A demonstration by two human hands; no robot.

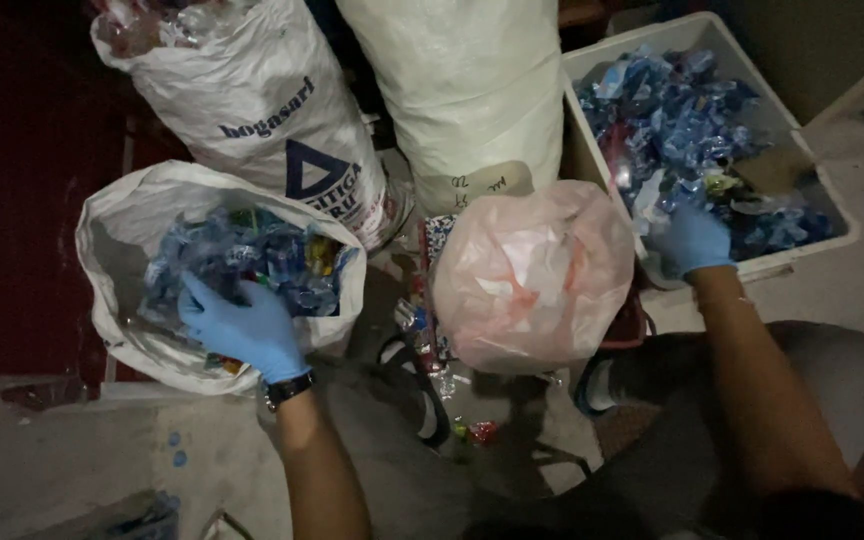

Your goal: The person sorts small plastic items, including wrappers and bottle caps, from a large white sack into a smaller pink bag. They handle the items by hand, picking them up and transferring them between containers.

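Pressing splayed fingers, the gloved left hand [242,325] touches crinkly blue wrappers [252,262] (woven sack [117,250]); right hand [694,240] grip unclear, in the bin's plastic scraps [682,115].

Light: dim overall, brightest on centre sacks
Shadows: deep at left edge and bottom
Sharpness: soft, grainy, slight blur

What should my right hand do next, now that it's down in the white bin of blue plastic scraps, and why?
Probably close the right hand on a handful of the blue plastic scraps and lift it out. It already rests on the pile in the white bin, while the left hand is inside the open white sack, which holds similar scraps.
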